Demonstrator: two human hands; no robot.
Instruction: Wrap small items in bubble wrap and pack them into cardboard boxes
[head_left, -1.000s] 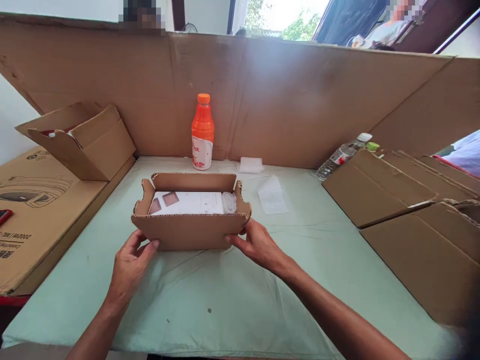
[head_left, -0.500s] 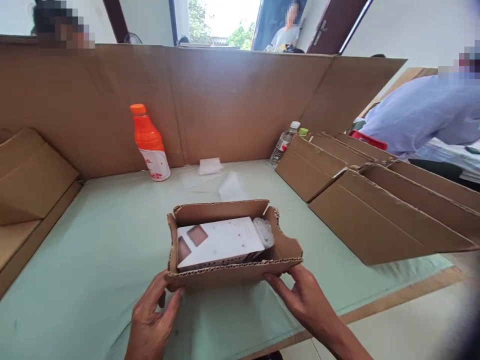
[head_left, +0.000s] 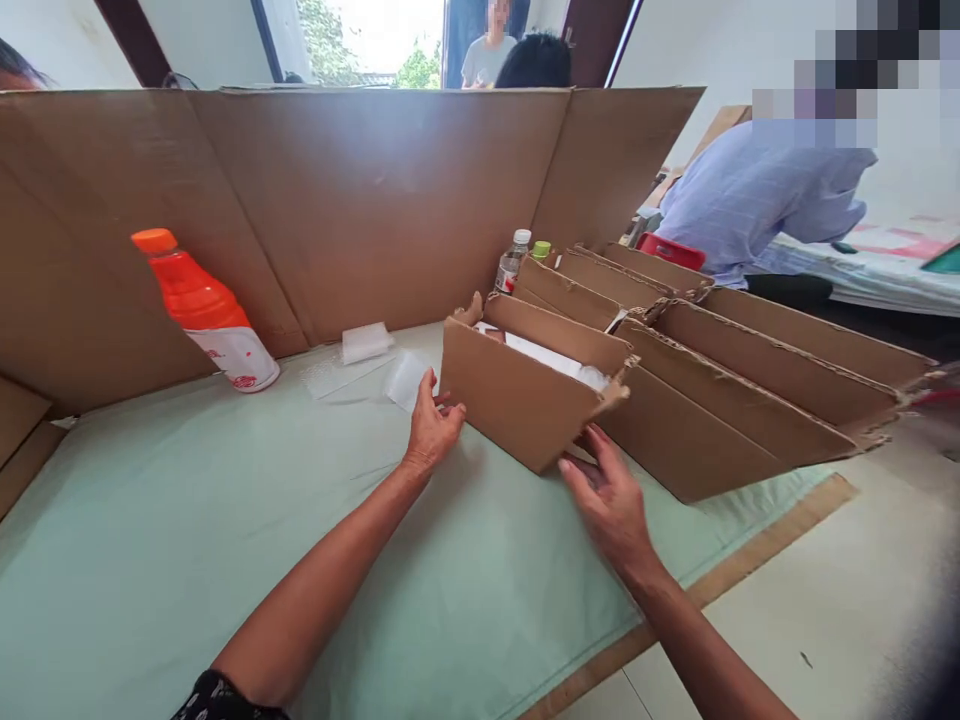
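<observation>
A small open-topped cardboard box (head_left: 517, 395) stands at the near side of a group of similar boxes. Inside it, a white printed carton (head_left: 536, 350) and a bubble-wrapped piece (head_left: 594, 377) show just over the near wall. My left hand (head_left: 435, 428) is at the box's left end, thumb up and fingers against the corner. At the lower right corner my right hand (head_left: 607, 495) grips the cardboard, its fingertips partly tucked behind the end. The larger cardboard boxes (head_left: 697, 420) are right beside it, set close together in rows.
A tall cardboard screen (head_left: 390, 200) closes off the back. Before it stand an orange bottle (head_left: 214, 310) and a clear water bottle (head_left: 512, 262). White foam sheets (head_left: 366, 343) lie on the green cloth (head_left: 225, 520). A person in a blue shirt (head_left: 757, 195) bends over another table at right.
Both hands have carried the box to the right, up against the other boxes, and turned it at an angle. The view has swung to the right.
</observation>
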